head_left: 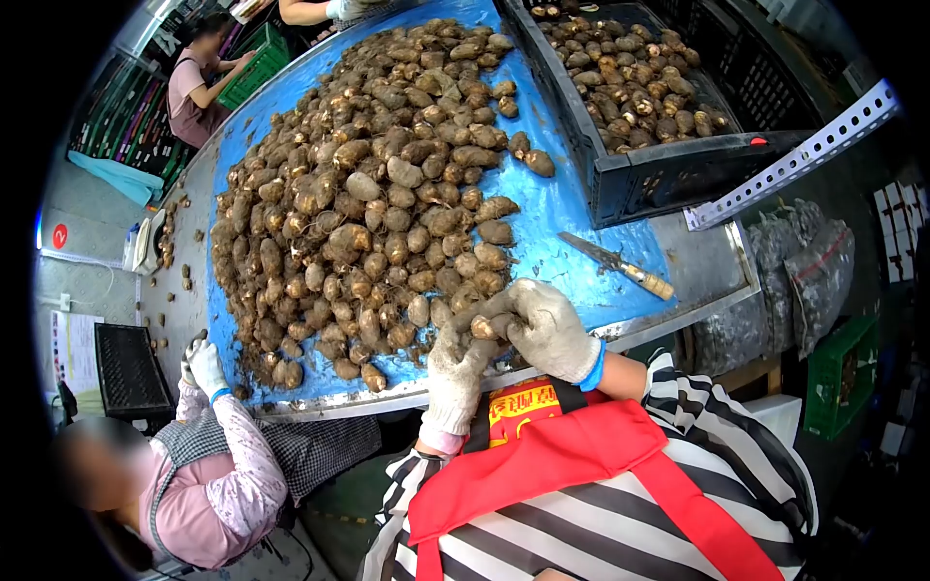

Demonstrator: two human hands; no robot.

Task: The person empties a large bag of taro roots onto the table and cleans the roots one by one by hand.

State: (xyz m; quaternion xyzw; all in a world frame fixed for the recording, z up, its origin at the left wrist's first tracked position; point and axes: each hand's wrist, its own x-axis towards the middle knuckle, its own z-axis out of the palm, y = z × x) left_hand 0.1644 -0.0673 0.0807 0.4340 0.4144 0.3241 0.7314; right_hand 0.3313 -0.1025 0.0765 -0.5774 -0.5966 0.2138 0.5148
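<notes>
Both of my hands wear soiled, off-white knit gloves and meet at the table's front edge. My left hand [455, 373] is closed around a small brown taro [482, 327], whose pale cut end shows. My right hand [550, 331] is closed too, its fingers pressed against the same taro from the right; part of the taro is hidden by the gloves. Just beyond them lies a big heap of brown, hairy taros [368, 213] on a blue plastic sheet [538, 261]. A knife [620, 266] with a wooden handle rests on the sheet, right of my hands.
A black crate [659, 174] holding more taros stands at the back right, beside a perforated metal strip [799, 155]. At left, a co-worker [208, 474] works with gloved hands at the table. Another person [194, 82] holds a green crate [254, 68]. A gloved hand shows at the top.
</notes>
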